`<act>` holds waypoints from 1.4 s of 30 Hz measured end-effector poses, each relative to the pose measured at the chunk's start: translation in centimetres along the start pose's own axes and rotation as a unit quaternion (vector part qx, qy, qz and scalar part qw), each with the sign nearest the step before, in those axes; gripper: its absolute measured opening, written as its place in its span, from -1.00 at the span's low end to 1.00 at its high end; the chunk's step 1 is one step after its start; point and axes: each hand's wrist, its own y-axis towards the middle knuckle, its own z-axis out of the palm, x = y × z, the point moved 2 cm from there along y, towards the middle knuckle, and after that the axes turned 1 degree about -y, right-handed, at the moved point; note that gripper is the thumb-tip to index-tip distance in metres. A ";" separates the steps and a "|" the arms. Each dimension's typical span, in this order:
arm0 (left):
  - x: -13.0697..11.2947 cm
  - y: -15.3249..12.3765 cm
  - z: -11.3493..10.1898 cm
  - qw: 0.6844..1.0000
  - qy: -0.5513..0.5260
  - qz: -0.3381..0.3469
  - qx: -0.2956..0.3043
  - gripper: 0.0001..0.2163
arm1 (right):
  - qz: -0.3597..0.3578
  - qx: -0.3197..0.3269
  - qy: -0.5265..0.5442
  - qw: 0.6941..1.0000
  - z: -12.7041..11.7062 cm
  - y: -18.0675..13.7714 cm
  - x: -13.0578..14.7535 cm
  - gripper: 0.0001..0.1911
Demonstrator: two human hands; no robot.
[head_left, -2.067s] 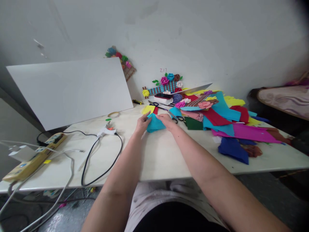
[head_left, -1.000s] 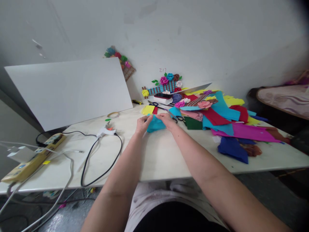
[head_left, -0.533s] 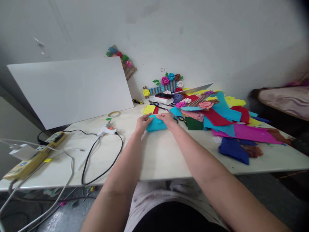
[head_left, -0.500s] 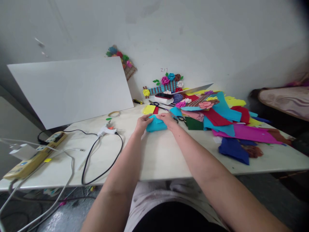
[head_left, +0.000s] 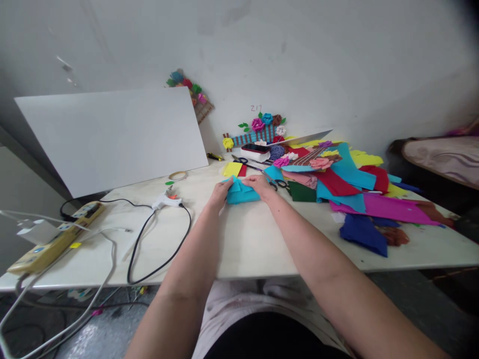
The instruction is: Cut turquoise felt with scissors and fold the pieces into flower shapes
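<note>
Both my hands grip a piece of turquoise crepe paper (head_left: 244, 194) just above the white table (head_left: 258, 239). My left hand (head_left: 221, 193) is closed on its left edge, thumb on top. The fingers of my right hand (head_left: 259, 185) pinch the upper right part. Between the hands the paper is partly folded, with a raised flap near the left. Scissors (head_left: 280, 184) lie just beyond my right hand. Behind the paper are small yellow (head_left: 232, 169) and red (head_left: 242, 171) pieces of paper.
At left lie a white glue gun (head_left: 166, 200), its black cord, a tape roll (head_left: 177, 175) and a power strip (head_left: 56, 244). A white board (head_left: 112, 144) leans on the wall. Coloured crepe paper (head_left: 389, 205) is heaped at right. A phone (head_left: 255, 148) rests on a white box.
My left hand has shifted slightly to the left and turned, and a pointed flap of the turquoise paper now stands up beside it. The right hand keeps nearly the same place.
</note>
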 end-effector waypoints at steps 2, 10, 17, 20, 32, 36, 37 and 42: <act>0.1 0.1 0.0 1.000 -0.017 -0.012 0.002 -0.61 | -0.001 0.000 0.006 1.000 0.0 0.1 -0.1 -0.76; 0.1 -0.1 0.2 0.997 -0.057 -0.006 0.042 -0.61 | 0.003 0.002 0.022 1.000 0.0 0.0 0.0 -0.76; -0.2 -0.3 0.3 0.998 -0.055 0.014 0.040 -0.64 | 0.015 0.003 0.060 0.998 0.1 -0.2 0.3 -0.75; -0.2 -0.3 0.3 0.999 -0.033 0.026 0.023 -0.63 | 0.022 0.001 0.062 0.998 0.2 -0.3 0.4 -0.74; -0.1 0.3 0.1 0.992 0.084 0.091 -0.038 -0.61 | 0.025 -0.007 0.055 0.998 0.2 -0.5 0.8 -0.76; -0.4 0.1 0.2 0.986 0.114 0.109 -0.052 -0.63 | 0.024 0.001 0.054 0.998 0.3 -0.5 0.7 -0.75; -0.5 0.0 0.2 0.985 0.118 0.114 -0.055 -0.64 | 0.022 0.005 0.053 0.998 0.3 -0.5 0.7 -0.75; -0.7 -0.1 0.4 0.982 0.126 0.119 -0.069 -0.65 | 0.009 0.018 0.042 0.999 0.2 -0.3 0.2 -0.67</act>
